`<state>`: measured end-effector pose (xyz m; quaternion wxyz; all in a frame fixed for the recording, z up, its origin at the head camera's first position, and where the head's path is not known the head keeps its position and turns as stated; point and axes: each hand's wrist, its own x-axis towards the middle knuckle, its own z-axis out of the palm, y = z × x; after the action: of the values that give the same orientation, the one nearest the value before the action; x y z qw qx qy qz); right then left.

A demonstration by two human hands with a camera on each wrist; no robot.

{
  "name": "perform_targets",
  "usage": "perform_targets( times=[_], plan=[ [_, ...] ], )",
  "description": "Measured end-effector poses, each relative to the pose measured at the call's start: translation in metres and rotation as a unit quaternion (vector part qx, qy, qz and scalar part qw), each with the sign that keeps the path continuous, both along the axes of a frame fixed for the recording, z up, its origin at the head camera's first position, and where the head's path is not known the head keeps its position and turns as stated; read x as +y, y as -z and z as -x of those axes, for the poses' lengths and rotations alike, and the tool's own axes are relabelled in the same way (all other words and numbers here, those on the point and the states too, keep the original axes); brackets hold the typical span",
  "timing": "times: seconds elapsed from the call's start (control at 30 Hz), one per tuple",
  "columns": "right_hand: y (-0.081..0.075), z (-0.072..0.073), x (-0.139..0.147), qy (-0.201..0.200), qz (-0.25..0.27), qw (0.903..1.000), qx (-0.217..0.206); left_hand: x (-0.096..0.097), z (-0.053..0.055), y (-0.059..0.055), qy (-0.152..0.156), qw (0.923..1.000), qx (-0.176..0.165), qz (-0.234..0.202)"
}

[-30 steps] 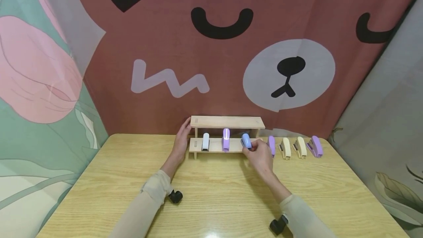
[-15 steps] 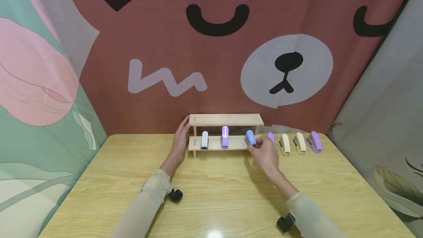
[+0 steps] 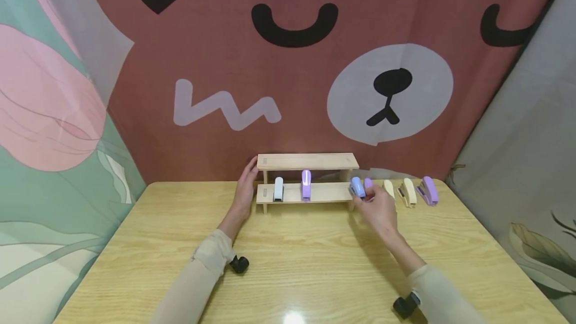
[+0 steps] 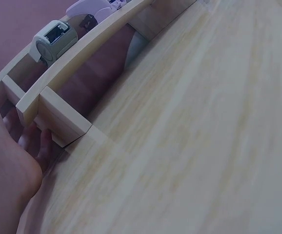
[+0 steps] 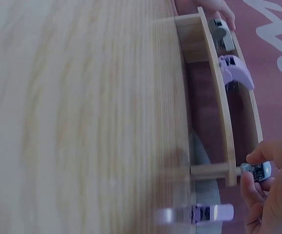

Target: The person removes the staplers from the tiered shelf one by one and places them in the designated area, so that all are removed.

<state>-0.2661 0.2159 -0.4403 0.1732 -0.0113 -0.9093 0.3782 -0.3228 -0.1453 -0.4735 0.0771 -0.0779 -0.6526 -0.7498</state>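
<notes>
My right hand (image 3: 379, 210) pinches a small blue stapler (image 3: 357, 187) at the right end of a two-tier wooden rack (image 3: 308, 161). In the right wrist view, thumb and fingers grip this blue stapler (image 5: 259, 171) beside the lower shelf's end; whether it touches the shelf I cannot tell. My left hand (image 3: 245, 191) rests against the rack's left end, its fingers along the side, partly hidden behind the wood in the left wrist view. On the lower shelf stand a white stapler (image 3: 278, 189) and a purple stapler (image 3: 306, 185).
Right of the rack, a row of staplers stands on the wooden table (image 3: 288, 254): a purple one (image 3: 368, 183) and a cream one, both partly hidden by my right hand, another cream stapler (image 3: 409, 192) and a purple stapler (image 3: 430, 190). A printed curtain (image 3: 216, 64) hangs behind.
My right hand has moved right with the blue stapler, from over the lower shelf to its right end. The left hand has stayed at the rack. The head view has shifted slightly.
</notes>
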Motion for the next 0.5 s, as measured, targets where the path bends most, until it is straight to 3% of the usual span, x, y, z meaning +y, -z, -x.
perform_targets(
  times=[0.2, 0.5],
  plan=[
    [-0.002, -0.002, 0.019, 0.006, 0.002, 0.9998, 0.019, -0.001, 0.017, 0.018, -0.003, 0.9999, 0.005, -0.008],
    [0.003, -0.011, 0.047, 0.032, -0.004, 0.9995, -0.002, 0.001, 0.015, 0.024, -0.016, 0.9998, 0.011, -0.006]
  ],
)
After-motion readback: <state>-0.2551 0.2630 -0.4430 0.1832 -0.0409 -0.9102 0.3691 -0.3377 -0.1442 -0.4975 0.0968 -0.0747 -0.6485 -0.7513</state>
